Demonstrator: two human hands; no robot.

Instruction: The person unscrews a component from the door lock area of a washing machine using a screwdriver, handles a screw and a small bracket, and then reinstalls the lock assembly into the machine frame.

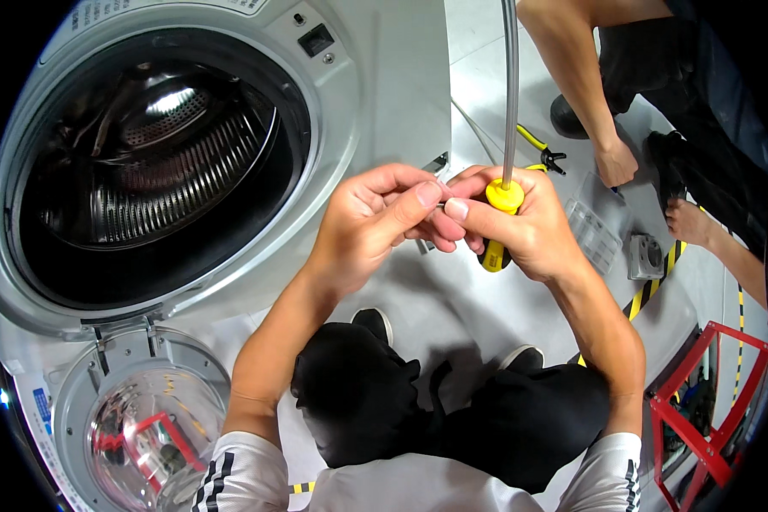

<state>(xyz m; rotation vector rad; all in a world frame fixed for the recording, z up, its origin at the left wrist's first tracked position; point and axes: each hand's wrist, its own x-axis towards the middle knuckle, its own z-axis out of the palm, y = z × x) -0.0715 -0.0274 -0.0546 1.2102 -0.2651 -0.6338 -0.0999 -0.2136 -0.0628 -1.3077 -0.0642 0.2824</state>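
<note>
My right hand is closed round the yellow-and-black handle of a screwdriver, whose long metal shaft rises toward the top of the view. The thumb and forefinger of that hand meet the fingertips of my left hand. Both hands pinch at one spot, where a tiny dark bit shows between the fingertips; it is too small to name. On the left, beside my left hand, stands a grey front-loading washing machine. Its round opening bares the metal drum, and its glass door hangs open below.
Yellow-handled pliers lie on the floor beyond my right hand. Nearby are a clear compartment box and a small grey device. Another person's hand and second hand are at the right. A red metal frame stands lower right.
</note>
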